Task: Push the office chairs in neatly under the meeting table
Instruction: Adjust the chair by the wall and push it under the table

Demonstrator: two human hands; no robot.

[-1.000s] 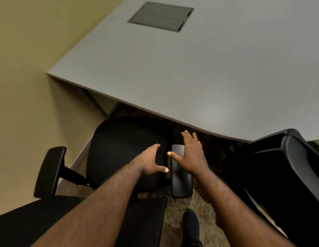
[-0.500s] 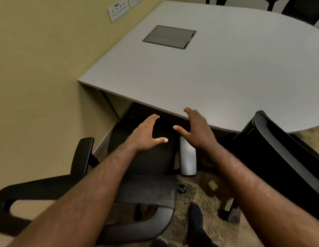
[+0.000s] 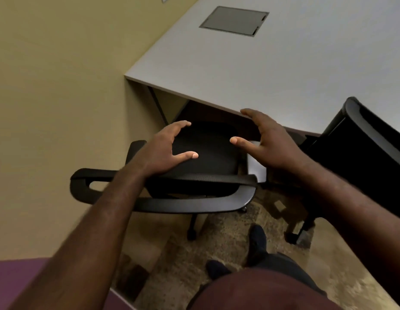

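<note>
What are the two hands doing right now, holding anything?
Left hand: open, fingers spread above the chair seat, holding nothing.
Right hand: open, fingers spread near the table edge, holding nothing.

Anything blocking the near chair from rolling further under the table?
Nothing visible does: the chair faces dark open space under the table. The table leg stands left, the second chair right.
</note>
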